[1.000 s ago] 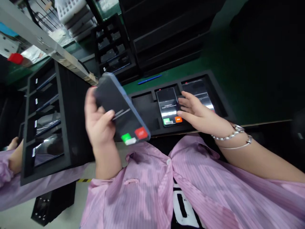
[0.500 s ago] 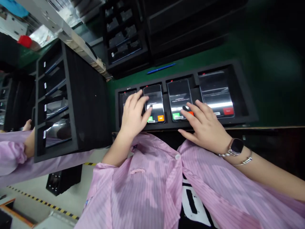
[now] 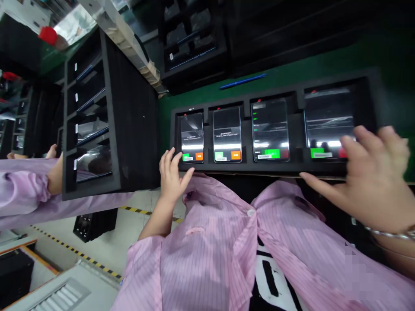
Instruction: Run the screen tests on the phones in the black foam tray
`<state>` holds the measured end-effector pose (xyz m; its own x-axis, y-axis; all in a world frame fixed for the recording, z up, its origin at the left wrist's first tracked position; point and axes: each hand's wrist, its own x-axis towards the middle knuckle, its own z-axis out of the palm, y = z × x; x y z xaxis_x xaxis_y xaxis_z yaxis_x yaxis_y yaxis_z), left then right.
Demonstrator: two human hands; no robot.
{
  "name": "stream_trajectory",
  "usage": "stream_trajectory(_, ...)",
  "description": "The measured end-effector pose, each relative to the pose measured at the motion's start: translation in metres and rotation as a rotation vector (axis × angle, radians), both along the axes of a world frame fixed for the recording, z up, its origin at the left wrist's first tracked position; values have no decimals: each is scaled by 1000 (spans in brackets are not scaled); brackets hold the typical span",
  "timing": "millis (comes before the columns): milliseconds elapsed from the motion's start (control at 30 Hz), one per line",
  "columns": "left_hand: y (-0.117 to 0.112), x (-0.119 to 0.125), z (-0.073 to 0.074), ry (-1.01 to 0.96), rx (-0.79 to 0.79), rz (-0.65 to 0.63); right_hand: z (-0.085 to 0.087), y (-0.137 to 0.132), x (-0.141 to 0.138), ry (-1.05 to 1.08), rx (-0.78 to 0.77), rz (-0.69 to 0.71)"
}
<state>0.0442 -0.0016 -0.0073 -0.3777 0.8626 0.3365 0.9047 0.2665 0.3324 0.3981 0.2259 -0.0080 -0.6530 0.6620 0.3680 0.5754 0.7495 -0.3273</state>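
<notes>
A long black tray (image 3: 293, 169) lies across the bench edge in front of the person, and four phones sit side by side in its pockets, all with lit screens. The leftmost phone (image 3: 192, 137) and the second phone (image 3: 227, 134) each show a green and an orange button at the bottom. The third phone (image 3: 270, 129) and the rightmost phone (image 3: 327, 116) show green and red ones.

The left hand (image 3: 170, 177) is at the tray's near left corner, fingers loosely spread and holding nothing. Its fingertips (image 3: 179, 156) lie just beside the lower edge of the leftmost phone; whether they touch the glass, I cannot tell.

The right hand (image 3: 372, 177) is over the tray's right end, wide open and empty, blurred. Its fingers cover the lower right corner of the rightmost phone, and the thumb stretches along the tray's front rim.

Behind the tray a blue pen (image 3: 243, 81) lies on the green mat (image 3: 207, 93). To the left of the tray stands a tall black rack (image 3: 132, 112) with slotted shelves, and left of that a co-worker's pink sleeve (image 3: 22, 194) shows.
</notes>
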Motion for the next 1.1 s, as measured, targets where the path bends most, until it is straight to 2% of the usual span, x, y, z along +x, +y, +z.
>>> stream_trajectory(100,-6,-8,-12,-26,-25,22,-14,3,12,-43,18,-65)
stream_trajectory(233,0,-11,-25,-19,48,30,-29,8,16,-44,75,-45)
stream_trajectory(333,3,-11,-23,-13,13,16,-29,10,17,-4,95,-4)
stream_trajectory(433,1,-9,-18,-33,-26,33,-27,9,18,-70,111,-21)
stream_trajectory(600,4,7,-9,-19,-39,116,-21,6,12,-51,99,-35)
stream_trajectory(700,18,23,2,27,-71,89,-12,0,-2,-15,53,12)
stream_trajectory(833,49,35,15,19,-121,-59,-1,-6,-31,41,-2,146)
stream_trajectory(933,71,37,14,17,-136,-132,-1,-9,-50,58,-45,208)
stream_trajectory(1100,87,36,5,29,-185,-120,-10,-12,-63,29,-88,251)
